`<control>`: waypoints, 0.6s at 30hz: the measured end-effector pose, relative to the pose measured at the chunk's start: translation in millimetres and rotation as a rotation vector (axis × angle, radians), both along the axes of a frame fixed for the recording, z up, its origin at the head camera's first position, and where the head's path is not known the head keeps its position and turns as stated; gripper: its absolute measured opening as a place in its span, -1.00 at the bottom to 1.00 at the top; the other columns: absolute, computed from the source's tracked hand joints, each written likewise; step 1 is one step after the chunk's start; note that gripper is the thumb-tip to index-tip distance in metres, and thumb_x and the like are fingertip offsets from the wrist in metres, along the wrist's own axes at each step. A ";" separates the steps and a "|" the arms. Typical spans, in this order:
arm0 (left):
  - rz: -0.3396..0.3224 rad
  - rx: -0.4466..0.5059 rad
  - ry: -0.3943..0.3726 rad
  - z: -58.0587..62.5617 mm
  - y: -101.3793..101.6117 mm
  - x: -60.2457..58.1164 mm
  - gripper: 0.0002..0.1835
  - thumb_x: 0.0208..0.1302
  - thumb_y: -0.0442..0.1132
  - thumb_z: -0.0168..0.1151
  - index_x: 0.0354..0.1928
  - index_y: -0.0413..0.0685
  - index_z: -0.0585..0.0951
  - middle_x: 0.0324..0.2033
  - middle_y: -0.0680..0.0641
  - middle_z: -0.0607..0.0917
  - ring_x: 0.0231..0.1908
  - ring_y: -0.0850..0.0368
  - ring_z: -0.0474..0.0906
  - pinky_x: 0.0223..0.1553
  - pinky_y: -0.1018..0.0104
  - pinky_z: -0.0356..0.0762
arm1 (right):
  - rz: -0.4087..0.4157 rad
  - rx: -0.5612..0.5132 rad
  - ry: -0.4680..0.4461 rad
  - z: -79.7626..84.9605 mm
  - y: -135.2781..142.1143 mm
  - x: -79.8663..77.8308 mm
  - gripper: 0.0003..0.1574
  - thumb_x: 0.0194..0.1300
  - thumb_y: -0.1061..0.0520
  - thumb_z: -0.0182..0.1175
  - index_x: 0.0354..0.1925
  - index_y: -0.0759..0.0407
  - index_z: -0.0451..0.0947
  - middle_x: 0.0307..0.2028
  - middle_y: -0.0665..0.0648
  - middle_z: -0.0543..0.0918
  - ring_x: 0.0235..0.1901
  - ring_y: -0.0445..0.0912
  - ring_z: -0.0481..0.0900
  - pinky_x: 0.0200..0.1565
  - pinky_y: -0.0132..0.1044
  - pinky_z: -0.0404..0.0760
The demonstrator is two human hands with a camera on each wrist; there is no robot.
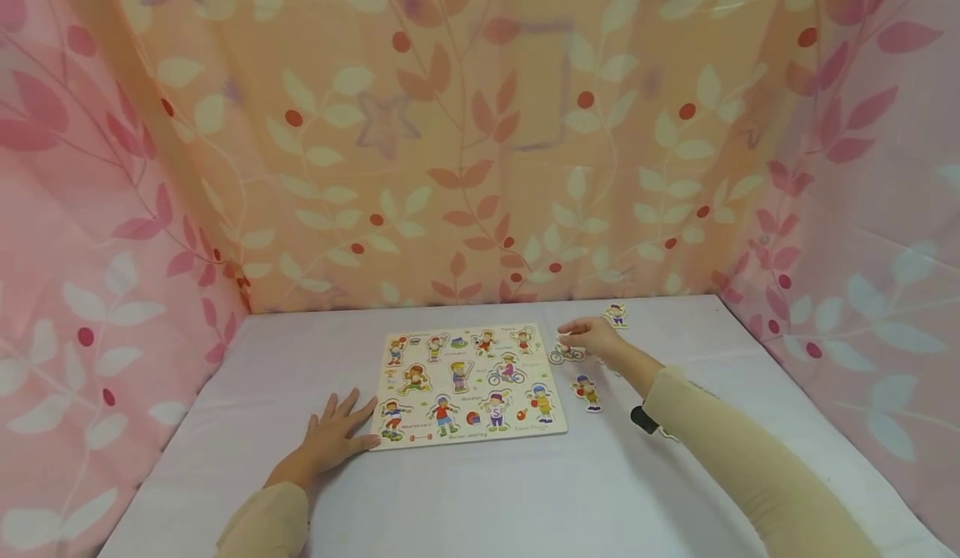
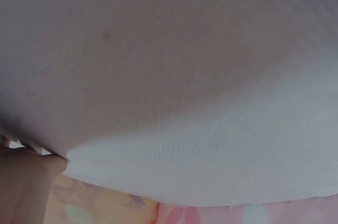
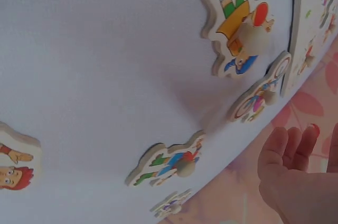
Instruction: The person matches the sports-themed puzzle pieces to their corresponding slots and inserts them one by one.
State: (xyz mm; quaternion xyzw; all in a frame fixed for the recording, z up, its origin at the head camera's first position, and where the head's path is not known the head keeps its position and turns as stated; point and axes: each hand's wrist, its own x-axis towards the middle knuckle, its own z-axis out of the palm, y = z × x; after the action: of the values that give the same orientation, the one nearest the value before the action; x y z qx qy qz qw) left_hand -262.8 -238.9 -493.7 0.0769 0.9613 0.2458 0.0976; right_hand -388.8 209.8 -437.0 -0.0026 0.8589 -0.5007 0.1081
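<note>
A flat puzzle board point(image 1: 442, 391) with printed figures of children at sport lies in the middle of the table. My left hand point(image 1: 333, 434) rests at its left side, fingers spread and thumb at the near left corner. Only a bit of that hand point(image 2: 29, 179) shows in the left wrist view. Just right of the board, my right hand point(image 1: 597, 337) hovers over a cyclist puzzle piece point(image 1: 566, 354) with bent fingers. In the right wrist view a gap shows between those fingers point(image 3: 273, 152) and the knobbed cyclist piece point(image 3: 261, 94).
Nearer me lies a knobbed piece of a child with a ball point(image 1: 587, 394). Another piece point(image 1: 615, 316) sits beyond my right hand. The right wrist view also shows a piece in blue and green point(image 3: 174, 166) and a red-haired figure point(image 3: 16, 168). Patterned curtains point(image 1: 480, 166) enclose the table.
</note>
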 end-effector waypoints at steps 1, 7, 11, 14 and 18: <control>0.000 -0.002 0.002 -0.3 0.3 0.0 -0.09 0.16 0.28 0.23 0.43 -0.12 0.27 0.45 -0.41 -0.02 0.40 -0.50 -0.36 0.24 -0.50 -0.42 | -0.013 -0.001 -0.012 -2.9 0.5 -1.2 -0.54 0.32 0.19 0.26 0.14 0.35 0.52 -0.05 0.27 0.54 -0.14 0.03 0.51 -0.02 -0.01 0.53; -0.003 -0.001 0.019 -3.4 0.0 -0.8 -0.09 0.15 0.28 0.24 0.42 -0.12 0.29 0.44 -0.41 0.00 0.39 -0.51 -0.34 0.24 -0.51 -0.39 | -0.107 0.005 -0.052 -14.5 0.9 -5.3 -0.54 0.30 0.21 0.28 0.14 0.31 0.53 -0.25 0.13 0.51 -0.40 -0.07 0.44 -0.33 -0.28 0.49; 0.001 -0.003 0.016 -4.7 -0.5 -1.0 -0.09 0.15 0.28 0.25 0.42 -0.12 0.29 0.44 -0.41 0.00 0.40 -0.50 -0.34 0.24 -0.50 -0.39 | -0.163 -0.024 -0.074 -21.9 0.6 -8.2 -0.54 0.27 0.23 0.30 0.12 0.34 0.54 -0.45 0.04 0.53 -0.57 -0.18 0.41 -0.46 -0.38 0.44; 0.003 -0.007 0.008 -2.8 0.3 0.0 -0.09 0.16 0.27 0.25 0.42 -0.11 0.29 0.45 -0.40 -0.01 0.40 -0.49 -0.35 0.25 -0.49 -0.40 | -0.202 -0.049 -0.097 -26.3 -0.2 -10.0 -0.55 0.25 0.24 0.31 0.10 0.35 0.54 -0.54 -0.01 0.49 -0.65 -0.24 0.36 -0.53 -0.43 0.40; 0.007 -0.016 0.005 1.8 1.9 0.9 -0.11 0.17 0.25 0.26 0.43 -0.11 0.28 0.45 -0.40 0.00 0.40 -0.50 -0.34 0.25 -0.49 -0.38 | -0.231 -0.051 -0.115 -29.7 -2.1 -11.9 -0.55 0.25 0.23 0.32 0.09 0.35 0.53 -0.44 0.02 0.50 -0.68 -0.25 0.29 -0.56 -0.45 0.39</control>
State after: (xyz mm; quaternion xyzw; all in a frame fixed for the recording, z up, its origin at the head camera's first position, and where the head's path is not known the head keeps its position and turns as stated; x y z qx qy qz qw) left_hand -261.9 -237.0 -491.9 0.0733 0.9638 0.2382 0.0950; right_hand -400.6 207.7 -466.7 0.1221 0.8329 -0.5308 0.0986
